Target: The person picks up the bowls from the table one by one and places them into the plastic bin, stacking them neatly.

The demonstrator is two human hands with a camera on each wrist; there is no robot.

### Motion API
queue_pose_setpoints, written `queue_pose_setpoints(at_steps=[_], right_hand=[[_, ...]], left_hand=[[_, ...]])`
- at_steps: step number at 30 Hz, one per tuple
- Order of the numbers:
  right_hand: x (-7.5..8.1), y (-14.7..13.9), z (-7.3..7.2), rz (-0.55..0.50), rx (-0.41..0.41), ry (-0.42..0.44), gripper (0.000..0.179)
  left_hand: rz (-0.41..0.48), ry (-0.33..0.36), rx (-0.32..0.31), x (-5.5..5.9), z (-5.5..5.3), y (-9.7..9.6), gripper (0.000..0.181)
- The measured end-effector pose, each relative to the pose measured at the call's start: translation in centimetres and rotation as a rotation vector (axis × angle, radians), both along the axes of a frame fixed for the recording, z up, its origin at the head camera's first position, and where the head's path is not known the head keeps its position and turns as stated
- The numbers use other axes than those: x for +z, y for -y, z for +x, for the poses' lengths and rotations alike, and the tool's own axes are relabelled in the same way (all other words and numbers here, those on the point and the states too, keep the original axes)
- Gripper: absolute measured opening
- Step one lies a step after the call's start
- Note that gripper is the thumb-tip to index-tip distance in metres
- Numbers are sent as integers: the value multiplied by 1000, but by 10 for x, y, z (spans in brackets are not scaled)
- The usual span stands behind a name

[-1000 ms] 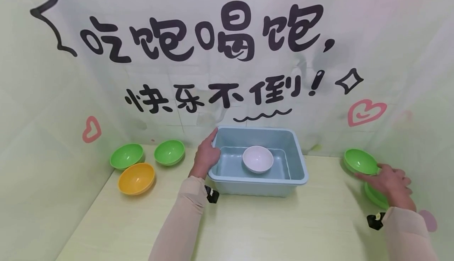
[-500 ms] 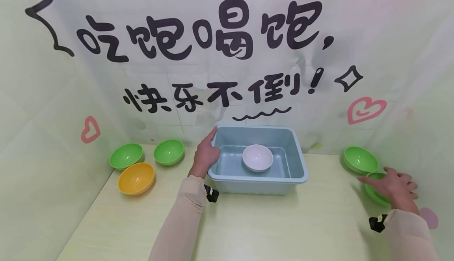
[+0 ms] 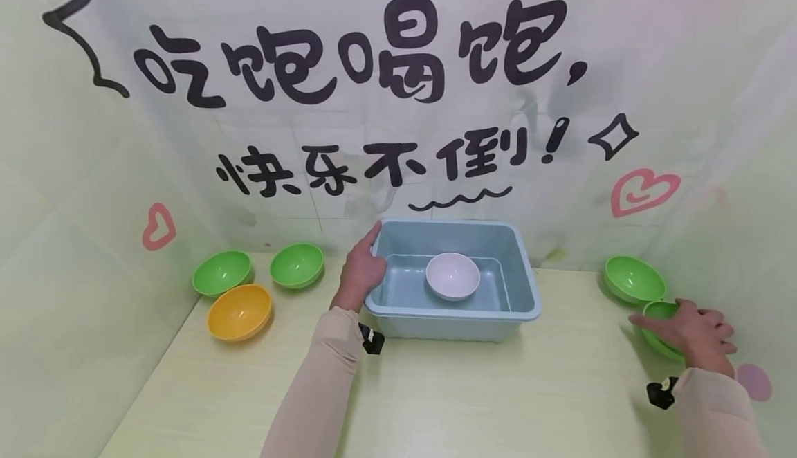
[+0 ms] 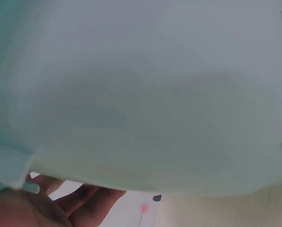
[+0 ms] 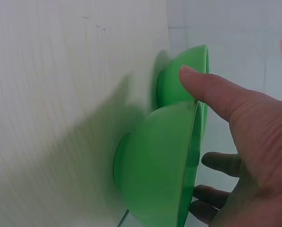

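Note:
A light-blue plastic basin point(image 3: 448, 332) stands at the back middle of the table, with a white bowl point(image 3: 452, 277) inside on its floor. My left hand point(image 3: 363, 271) grips the basin's left rim, thumb over the edge; in the left wrist view the basin's wall point(image 4: 145, 118) fills most of the picture. At the right, my right hand point(image 3: 692, 330) is over the nearer of two green bowls point(image 5: 155, 165), partly hiding it. Its thumb is spread out straight, the other fingers at the bowl's rim. The second green bowl point(image 3: 634, 279) sits just behind.
On the left of the table point(image 3: 473, 402) are an orange bowl point(image 3: 239, 313), a green bowl point(image 3: 223, 273) against it and another green bowl point(image 3: 297, 266). A printed white sheet point(image 3: 398, 112) hangs behind, and pale sheets close off both sides.
My right hand has come back from the rear green bowl's rim to over the nearer green bowl. The left hand, the basin and the bowls have stayed in place.

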State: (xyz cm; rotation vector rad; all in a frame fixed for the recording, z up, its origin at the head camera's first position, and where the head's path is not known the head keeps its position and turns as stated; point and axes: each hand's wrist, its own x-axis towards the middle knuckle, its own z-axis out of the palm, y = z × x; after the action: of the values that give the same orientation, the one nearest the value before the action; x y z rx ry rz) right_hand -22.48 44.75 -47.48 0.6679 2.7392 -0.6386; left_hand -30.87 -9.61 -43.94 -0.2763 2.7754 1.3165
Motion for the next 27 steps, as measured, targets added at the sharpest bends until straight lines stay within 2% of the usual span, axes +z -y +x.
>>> queue_pose_setpoints(at_steps=[19,27], right_hand=[[0,2,5,58,31,14,132],[-6,2,4,27,18,-1,135]], left_hand=[[9,9,3,1,1,-1,81],[7,10,-1,3,2,-1,80]])
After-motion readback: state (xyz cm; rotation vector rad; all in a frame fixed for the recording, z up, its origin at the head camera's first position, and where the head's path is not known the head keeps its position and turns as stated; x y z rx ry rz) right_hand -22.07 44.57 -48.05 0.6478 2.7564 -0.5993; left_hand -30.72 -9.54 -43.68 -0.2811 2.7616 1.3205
